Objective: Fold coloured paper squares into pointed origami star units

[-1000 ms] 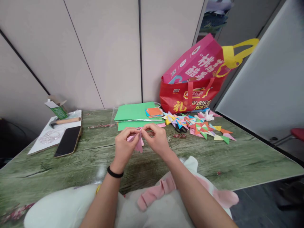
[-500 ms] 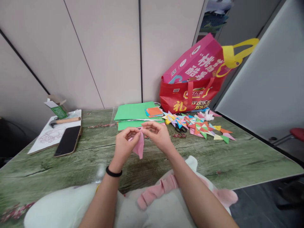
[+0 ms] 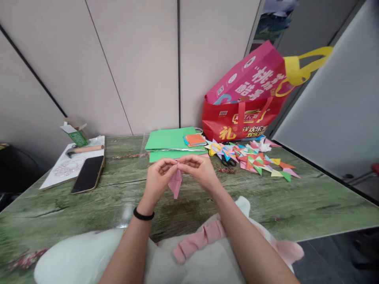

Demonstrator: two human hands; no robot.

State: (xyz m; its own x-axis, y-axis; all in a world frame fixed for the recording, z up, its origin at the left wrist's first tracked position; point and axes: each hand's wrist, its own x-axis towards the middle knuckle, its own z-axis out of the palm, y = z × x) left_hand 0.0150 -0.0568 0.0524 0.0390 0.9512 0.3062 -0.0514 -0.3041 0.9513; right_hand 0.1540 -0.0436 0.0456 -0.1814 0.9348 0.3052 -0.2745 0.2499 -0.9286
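A piece of folded pink paper [image 3: 175,184] hangs from my fingertips above the table. My left hand [image 3: 160,176] is closed on its upper edge, thumb against fingers. From the other side, my right hand [image 3: 197,170] pinches the top corner, and the fingertips of both hands meet there. The paper's top is partly hidden by my fingers. Behind my hands lies a stack of green paper [image 3: 170,139] with small coloured squares of paper [image 3: 195,140] on its right end.
Folded paper pieces [image 3: 256,161] lie in a pile at the right, beside black scissors [image 3: 229,162]. A red bag [image 3: 222,118] stands behind them. At the left are a phone [image 3: 88,174], a hammer [image 3: 87,149] and a small box [image 3: 77,136]. A plush toy [image 3: 166,256] fills the near edge.
The fingers of both hands have drawn together at the top of the pink paper, which now hangs narrower. The whole view has shifted slightly.
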